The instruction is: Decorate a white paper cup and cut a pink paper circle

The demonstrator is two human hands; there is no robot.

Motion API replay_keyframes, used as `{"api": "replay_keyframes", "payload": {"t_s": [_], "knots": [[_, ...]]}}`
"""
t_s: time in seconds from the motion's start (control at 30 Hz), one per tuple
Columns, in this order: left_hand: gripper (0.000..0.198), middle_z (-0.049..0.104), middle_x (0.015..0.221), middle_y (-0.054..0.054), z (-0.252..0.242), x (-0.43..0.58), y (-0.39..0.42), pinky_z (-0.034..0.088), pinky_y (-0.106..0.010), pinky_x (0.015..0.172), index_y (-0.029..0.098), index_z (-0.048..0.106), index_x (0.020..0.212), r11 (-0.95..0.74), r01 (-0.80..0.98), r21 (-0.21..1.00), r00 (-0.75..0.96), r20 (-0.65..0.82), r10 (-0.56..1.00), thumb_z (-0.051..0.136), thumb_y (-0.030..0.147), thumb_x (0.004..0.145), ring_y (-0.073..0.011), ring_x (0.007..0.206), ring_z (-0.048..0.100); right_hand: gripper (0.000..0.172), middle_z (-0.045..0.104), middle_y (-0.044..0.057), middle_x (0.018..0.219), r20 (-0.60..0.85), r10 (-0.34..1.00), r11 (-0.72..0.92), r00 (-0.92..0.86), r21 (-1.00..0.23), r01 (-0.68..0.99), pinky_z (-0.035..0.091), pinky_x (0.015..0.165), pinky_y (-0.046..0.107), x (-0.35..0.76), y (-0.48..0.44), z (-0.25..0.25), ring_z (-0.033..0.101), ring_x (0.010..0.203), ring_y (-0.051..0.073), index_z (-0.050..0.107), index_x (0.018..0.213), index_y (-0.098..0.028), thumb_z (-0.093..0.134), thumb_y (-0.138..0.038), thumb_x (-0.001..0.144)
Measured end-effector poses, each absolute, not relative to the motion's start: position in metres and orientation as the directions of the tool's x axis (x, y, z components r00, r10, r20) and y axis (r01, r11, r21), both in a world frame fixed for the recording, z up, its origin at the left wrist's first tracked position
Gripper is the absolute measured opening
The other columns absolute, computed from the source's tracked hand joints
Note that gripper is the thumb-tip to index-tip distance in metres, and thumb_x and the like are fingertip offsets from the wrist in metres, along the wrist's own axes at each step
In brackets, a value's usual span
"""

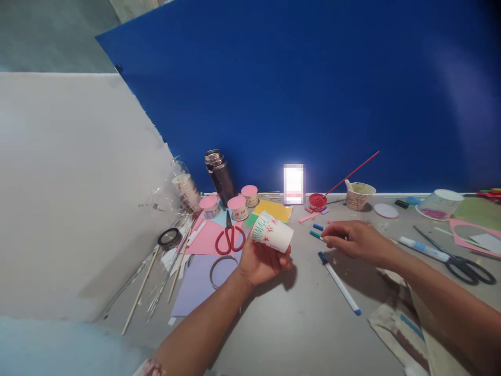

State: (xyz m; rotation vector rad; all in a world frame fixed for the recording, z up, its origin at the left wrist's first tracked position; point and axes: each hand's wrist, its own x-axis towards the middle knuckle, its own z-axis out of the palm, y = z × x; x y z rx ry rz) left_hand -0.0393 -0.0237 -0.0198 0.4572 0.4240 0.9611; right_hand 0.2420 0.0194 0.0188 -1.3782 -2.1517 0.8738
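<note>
My left hand (260, 261) is closed round a white paper cup (272, 232) with teal lettering and small red marks, held tilted on its side above the grey table (282, 324). My right hand (354, 240) reaches left over the table, its fingers pinched on a teal marker (315, 235). A blue-capped marker (318, 227) lies just beyond it. A white pen with blue ends (338, 283) lies on the table below my right hand.
Red scissors (230, 237) lie on coloured paper sheets (207, 237) at the left, near pink-lidded cups (237, 208), a dark bottle (220, 176), a tape roll (169, 237) and wooden sticks. A red paint pot (317, 201), black scissors (465, 266) and a blue backboard (313, 94) are behind.
</note>
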Motion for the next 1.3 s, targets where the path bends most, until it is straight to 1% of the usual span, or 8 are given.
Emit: {"api": "replay_keyframes", "payload": {"t_s": [0.17, 0.3, 0.43, 0.6, 0.73, 0.97, 1.17, 1.3], "knots": [[0.046, 0.080, 0.084, -0.013, -0.020, -0.039, -0.024, 0.046, -0.037, 0.070, 0.015, 0.073, 0.099, 0.502, -0.679, 0.535, 0.534, -0.109, 0.838, 0.078, 0.057, 0.082, -0.0212, 0.060, 0.065, 0.030, 0.080, 0.004, 0.080, 0.036, 0.895, 0.344, -0.445, -0.689, 0.638, 0.049, 0.069, 0.033, 0.233, 0.008, 0.004, 0.071, 0.075, 0.024, 0.078, 0.084, -0.024, 0.056, -0.043, 0.089], [0.063, 0.081, 0.100, -0.014, -0.028, -0.043, -0.021, 0.052, -0.040, 0.083, 0.012, 0.072, 0.119, 0.505, -0.696, 0.510, 0.521, -0.124, 0.844, 0.086, 0.059, 0.079, -0.0270, 0.084, 0.075, 0.031, 0.078, 0.002, 0.073, 0.096, 0.914, 0.335, -0.395, -0.729, 0.597, 0.047, 0.062, 0.030, 0.243, 0.018, 0.010, 0.068, 0.065, 0.021, 0.078, 0.081, -0.023, 0.060, -0.047, 0.090], [0.067, 0.079, 0.125, -0.015, -0.035, -0.049, -0.020, 0.054, -0.044, 0.096, 0.018, 0.067, 0.137, 0.441, -0.689, 0.575, 0.501, -0.063, 0.863, 0.090, 0.038, 0.077, -0.0348, 0.113, 0.075, 0.021, 0.076, 0.002, 0.070, 0.286, 0.951, 0.133, 0.116, -0.720, 0.681, 0.046, 0.067, 0.029, 0.283, 0.073, 0.040, 0.068, 0.070, 0.020, 0.075, 0.070, -0.021, 0.068, -0.033, 0.087], [0.085, 0.078, 0.128, -0.017, -0.035, -0.054, -0.020, 0.054, -0.050, 0.101, 0.021, 0.056, 0.154, 0.410, -0.653, 0.637, 0.499, -0.044, 0.865, 0.086, 0.027, 0.075, -0.0406, 0.124, 0.071, 0.020, 0.079, 0.012, 0.097, 0.103, 0.904, -0.188, 0.415, -0.777, 0.601, 0.058, 0.082, 0.036, 0.331, 0.149, 0.060, 0.074, 0.092, 0.026, 0.077, 0.102, -0.009, 0.073, -0.029, 0.098], [0.086, 0.077, 0.133, -0.017, -0.037, -0.057, -0.019, 0.057, -0.049, 0.096, 0.023, 0.054, 0.156, 0.406, -0.641, 0.651, 0.495, -0.053, 0.867, 0.086, 0.031, 0.077, -0.0412, 0.124, 0.072, 0.042, 0.067, 0.013, 0.140, -0.076, 0.925, -0.262, 0.372, -0.837, 0.480, 0.063, 0.098, 0.050, 0.330, 0.180, 0.056, 0.071, 0.117, 0.027, 0.065, 0.139, -0.018, 0.072, -0.039, 0.103], [0.083, 0.077, 0.132, -0.016, -0.036, -0.061, -0.016, 0.059, -0.049, 0.096, 0.024, 0.056, 0.155, 0.377, -0.646, 0.664, 0.447, -0.071, 0.892, 0.087, 0.031, 0.078, -0.0393, 0.123, 0.073, 0.042, 0.067, 0.012, 0.140, -0.069, 0.965, -0.187, 0.253, -0.860, 0.476, 0.063, 0.097, 0.050, 0.304, 0.198, 0.051, 0.071, 0.117, 0.028, 0.064, 0.139, -0.019, 0.071, -0.039, 0.103], [0.091, 0.076, 0.132, -0.019, -0.025, -0.056, -0.019, 0.054, -0.050, 0.108, 0.019, 0.055, 0.154, 0.352, -0.577, 0.737, 0.452, -0.070, 0.889, 0.090, 0.025, 0.071, -0.0413, 0.132, 0.068, 0.025, 0.080, 0.007, 0.085, 0.176, 0.984, 0.130, 0.001, -0.734, 0.666, 0.052, 0.076, 0.028, 0.269, 0.179, 0.061, 0.073, 0.082, 0.021, 0.079, 0.086, -0.014, 0.072, -0.035, 0.099], [0.087, 0.077, 0.130, -0.019, -0.025, -0.055, -0.019, 0.053, -0.055, 0.110, 0.019, 0.057, 0.152, 0.345, -0.565, 0.750, 0.449, -0.071, 0.891, 0.089, 0.024, 0.072, -0.0428, 0.132, 0.068, 0.018, 0.082, 0.005, 0.083, 0.300, 0.943, 0.305, -0.144, -0.606, 0.734, 0.045, 0.073, 0.027, 0.256, 0.155, 0.067, 0.072, 0.080, 0.020, 0.080, 0.083, -0.021, 0.071, -0.030, 0.095]]}}
